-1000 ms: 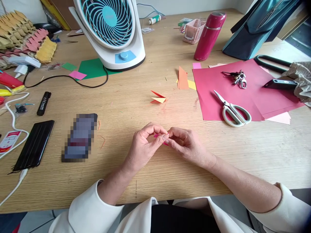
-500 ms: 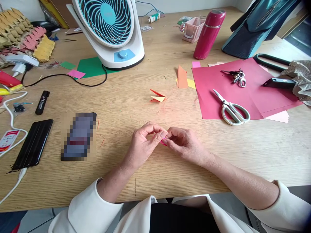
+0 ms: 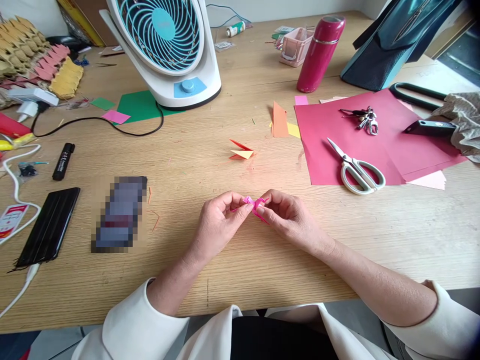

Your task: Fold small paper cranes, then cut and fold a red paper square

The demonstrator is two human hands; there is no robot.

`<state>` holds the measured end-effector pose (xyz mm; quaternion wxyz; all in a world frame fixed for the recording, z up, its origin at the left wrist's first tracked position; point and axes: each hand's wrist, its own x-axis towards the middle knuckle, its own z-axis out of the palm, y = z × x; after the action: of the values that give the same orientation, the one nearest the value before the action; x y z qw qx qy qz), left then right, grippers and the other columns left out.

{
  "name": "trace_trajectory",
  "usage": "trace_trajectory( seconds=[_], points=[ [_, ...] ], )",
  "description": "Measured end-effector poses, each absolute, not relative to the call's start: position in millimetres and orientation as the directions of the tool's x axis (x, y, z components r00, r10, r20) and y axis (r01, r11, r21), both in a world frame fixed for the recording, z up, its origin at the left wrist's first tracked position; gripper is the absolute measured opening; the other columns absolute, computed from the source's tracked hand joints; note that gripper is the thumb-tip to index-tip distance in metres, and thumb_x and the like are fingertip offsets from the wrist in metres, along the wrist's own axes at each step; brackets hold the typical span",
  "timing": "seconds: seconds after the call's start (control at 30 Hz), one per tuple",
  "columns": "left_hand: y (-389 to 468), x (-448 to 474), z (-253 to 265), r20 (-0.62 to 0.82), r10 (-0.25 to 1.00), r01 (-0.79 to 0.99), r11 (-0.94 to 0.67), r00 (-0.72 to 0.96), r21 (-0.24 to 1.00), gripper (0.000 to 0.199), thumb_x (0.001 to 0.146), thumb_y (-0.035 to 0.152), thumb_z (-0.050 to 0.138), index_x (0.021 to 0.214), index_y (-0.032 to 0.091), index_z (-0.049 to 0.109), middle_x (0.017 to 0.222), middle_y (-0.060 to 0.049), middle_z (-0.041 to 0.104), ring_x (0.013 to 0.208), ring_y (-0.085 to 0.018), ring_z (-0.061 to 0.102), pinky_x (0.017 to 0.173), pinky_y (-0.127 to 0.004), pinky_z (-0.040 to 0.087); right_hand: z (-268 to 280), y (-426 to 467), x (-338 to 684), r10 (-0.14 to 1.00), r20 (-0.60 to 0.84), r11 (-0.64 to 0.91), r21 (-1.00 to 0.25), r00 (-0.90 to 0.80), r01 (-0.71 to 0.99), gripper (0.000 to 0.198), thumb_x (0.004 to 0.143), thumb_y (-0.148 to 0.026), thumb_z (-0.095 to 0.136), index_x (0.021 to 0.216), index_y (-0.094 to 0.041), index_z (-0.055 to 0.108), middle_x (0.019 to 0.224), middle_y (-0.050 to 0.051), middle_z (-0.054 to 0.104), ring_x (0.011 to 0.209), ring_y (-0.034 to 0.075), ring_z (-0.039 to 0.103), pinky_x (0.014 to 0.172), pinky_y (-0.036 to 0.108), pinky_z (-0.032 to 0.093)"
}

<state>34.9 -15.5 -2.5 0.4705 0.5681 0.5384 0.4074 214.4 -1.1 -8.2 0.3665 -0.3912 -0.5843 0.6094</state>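
Note:
A small folded piece of pink paper (image 3: 255, 203) is pinched between my two hands above the near middle of the table. My left hand (image 3: 223, 215) grips its left side with thumb and forefinger. On the other side, my right hand (image 3: 290, 217) is closed on the right part of the same paper. My fingertips cover much of it, so its full shape is hidden. Just beyond my hands lies a small folded orange and yellow paper piece (image 3: 242, 151), touched by neither hand.
White-handled scissors (image 3: 362, 172) and keys (image 3: 367, 120) lie on red paper sheets (image 3: 318, 135) at the right. A red flask (image 3: 320, 55) and a fan (image 3: 187, 92) stand at the back. To the left are a blurred phone (image 3: 122, 215), a black power bank (image 3: 50, 227) and a marker (image 3: 63, 161).
My hands have moved slightly apart, and more of the pink paper shows between my fingertips. The things on the table lie as before, with a slight shift of the view.

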Motion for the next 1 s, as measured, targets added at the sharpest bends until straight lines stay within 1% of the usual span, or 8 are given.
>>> trace_trajectory(
  seconds=[0.27,0.43,0.53,0.63,0.7,0.77,0.9,1.0],
  points=[
    [-16.4,38.7,-3.6,-0.029,0.995,0.172,0.012,0.099,0.985,0.022,0.086,0.037,0.069,0.08,0.015,0.069,0.081,-0.005,0.073,0.077,-0.018,0.067,0.073,-0.027,0.052,-10.0,3.4,214.3,0.896,-0.085,-0.092,-0.996,-0.436,0.004,0.038,0.086,-0.055,0.068,0.082,-0.018,0.058,0.072,-0.001,0.058,0.064,0.012,0.054,0.061,0.026,0.044],
    [-15.0,34.7,-1.4,-0.045,0.996,0.198,0.03,0.074,0.98,0.027,0.086,0.04,0.07,0.076,0.016,0.07,0.074,-0.003,0.071,0.073,-0.017,0.065,0.071,-0.028,0.051,-8.8,4.5,211.9,0.888,-0.103,-0.152,-0.986,-0.448,-0.075,0.038,0.079,-0.052,0.077,0.083,-0.018,0.06,0.075,-0.001,0.061,0.065,0.011,0.057,0.063,0.025,0.048],
    [-12.9,28.8,2.7,0.014,0.998,0.205,-0.028,0.069,0.978,0.033,0.094,0.042,0.059,0.077,0.017,0.071,0.074,-0.003,0.07,0.074,-0.017,0.064,0.075,-0.028,0.05,-8.7,7.4,212.9,0.882,-0.154,-0.238,-0.961,-0.446,-0.138,0.039,0.077,-0.053,0.078,0.078,-0.018,0.061,0.074,-0.002,0.061,0.061,0.01,0.057,0.061,0.024,0.048],
    [-9.4,22.8,5.7,0.156,0.986,0.216,-0.167,0.065,0.962,0.025,0.098,0.035,0.053,0.098,0.019,0.072,0.1,-0.006,0.072,0.093,-0.018,0.065,0.087,-0.029,0.049,-8.7,9.2,215.3,0.833,-0.259,-0.417,-0.875,-0.49,-0.247,0.037,0.077,-0.049,0.08,0.076,-0.017,0.061,0.072,-0.001,0.063,0.056,0.008,0.055,0.055,0.021,0.044],
    [-6.6,20.5,5.6,0.249,0.959,0.213,-0.274,0.136,0.938,0.025,0.094,0.03,0.062,0.117,0.022,0.067,0.125,-0.009,0.066,0.116,-0.022,0.06,0.094,-0.031,0.048,-9.0,7.8,215.9,0.763,-0.316,-0.552,-0.772,-0.563,-0.315,0.036,0.076,-0.046,0.082,0.076,-0.016,0.061,0.069,-0.002,0.064,0.052,0.006,0.053,0.052,0.019,0.041],
    [-4.0,19.5,4.4,0.303,0.919,0.184,-0.353,0.253,0.917,0.031,0.089,0.026,0.068,0.119,0.024,0.066,0.134,-0.011,0.061,0.13,-0.025,0.053,0.102,-0.036,0.046,-10.0,4.2,215.0,0.675,-0.329,-0.661,-0.669,-0.66,-0.341,0.036,0.076,-0.044,0.083,0.074,-0.015,0.062,0.066,-0.003,0.064,0.047,0.005,0.051,0.051,0.019,0.042],
    [-1.2,17.9,2.9,0.334,0.857,0.093,-0.398,0.393,0.913,0.003,0.087,0.019,0.069,0.089,0.021,0.069,0.105,-0.008,0.071,0.119,-0.025,0.06,0.109,-0.044,0.042,-11.3,-3.2,213.4,0.513,-0.299,-0.765,-0.585,-0.805,-0.27,0.036,0.078,-0.045,0.081,0.076,-0.013,0.064,0.064,-0.002,0.063,0.047,0.005,0.052,0.053,0.02,0.044],
    [-1.6,16.5,3.6,0.323,0.859,0.047,-0.37,0.397,0.928,0.009,0.084,0.016,0.07,0.08,0.02,0.064,0.088,-0.005,0.071,0.107,-0.023,0.064,0.103,-0.043,0.046,-8.2,-1.9,216.9,0.507,-0.283,-0.672,-0.721,-0.814,-0.168,0.043,0.082,-0.055,0.074,0.085,-0.013,0.067,0.076,0.003,0.068,0.06,0.01,0.061,0.061,0.023,0.049]
  ],
)
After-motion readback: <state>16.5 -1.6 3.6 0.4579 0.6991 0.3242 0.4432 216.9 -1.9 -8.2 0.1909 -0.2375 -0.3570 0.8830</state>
